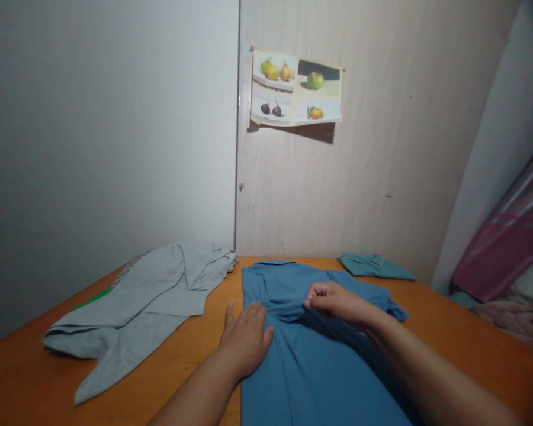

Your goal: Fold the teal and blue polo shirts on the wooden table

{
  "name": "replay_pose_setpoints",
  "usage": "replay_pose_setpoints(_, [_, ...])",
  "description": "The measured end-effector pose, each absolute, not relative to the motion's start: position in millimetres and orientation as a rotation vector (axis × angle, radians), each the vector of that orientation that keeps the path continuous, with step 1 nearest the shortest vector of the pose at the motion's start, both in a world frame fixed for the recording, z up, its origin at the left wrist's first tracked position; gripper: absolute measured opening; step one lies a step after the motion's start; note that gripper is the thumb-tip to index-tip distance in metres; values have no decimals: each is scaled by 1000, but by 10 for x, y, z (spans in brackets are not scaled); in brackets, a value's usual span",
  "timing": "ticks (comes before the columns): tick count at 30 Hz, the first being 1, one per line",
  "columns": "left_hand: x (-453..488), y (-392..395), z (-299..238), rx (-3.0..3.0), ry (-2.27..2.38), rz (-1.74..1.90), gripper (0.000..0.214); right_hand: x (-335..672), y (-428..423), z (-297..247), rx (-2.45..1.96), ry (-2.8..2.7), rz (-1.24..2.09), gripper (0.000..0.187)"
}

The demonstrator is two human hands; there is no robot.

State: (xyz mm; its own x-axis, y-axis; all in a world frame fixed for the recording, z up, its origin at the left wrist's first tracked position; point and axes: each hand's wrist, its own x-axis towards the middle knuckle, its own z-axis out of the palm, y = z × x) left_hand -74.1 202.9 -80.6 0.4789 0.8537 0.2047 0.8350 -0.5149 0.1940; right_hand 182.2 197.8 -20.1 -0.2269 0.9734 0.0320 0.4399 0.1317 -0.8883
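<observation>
A blue short-sleeved shirt [320, 367] lies lengthwise on the orange table, its collar end at the back and one sleeve out to the right. My left hand [247, 340] rests flat on the shirt's left edge, fingers stretched and thumb apart. Above the middle of the shirt, my right hand [331, 300] pinches a bit of its fabric between thumb and fingers. The cloth is lifted there, with a dark shadowed fold beneath. The shirt's near end runs out of the picture.
Grey garments [137, 307] lie piled at the left, with a green edge [91, 299] showing. A folded teal garment [375, 266] sits at the back right of the orange table [479, 361]. Behind stands a wall with a fruit picture [295, 89]. Pink fabric [506, 231] hangs at the right.
</observation>
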Motion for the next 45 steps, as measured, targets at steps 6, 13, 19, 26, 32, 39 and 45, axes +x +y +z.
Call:
replay_pose_setpoints(6, [-731,2001,-753,2633,1524,385,56,1841,1762,-64,-1326,-2162,1441,13])
replay_pose_setpoints(13, [-722,2001,-727,2641,1533,371,55,1947,2062,-311,-1773,-1802,877,18])
replay_pose_setpoints(19, [-720,2008,-730,2635,1531,363,55,2001,2252,-578,-2051,-1762,671,38])
replay_pose_setpoints(26, [-717,2003,-703,2633,1534,351,55,1790,2318,-698,-2156,-1711,301,41])
replay_pose_setpoints(32, [-721,1997,-697,2639,1531,351,55,1784,2441,-863,-1924,-1687,432,15])
replay_pose_setpoints(39, [-717,2004,-717,2643,1531,380,53,1826,2524,-888,-1692,-1474,447,14])
replay_pose_setpoints(45, [-725,2015,-739,2651,1530,378,52,1911,2585,-935,-1630,-1406,511,14])
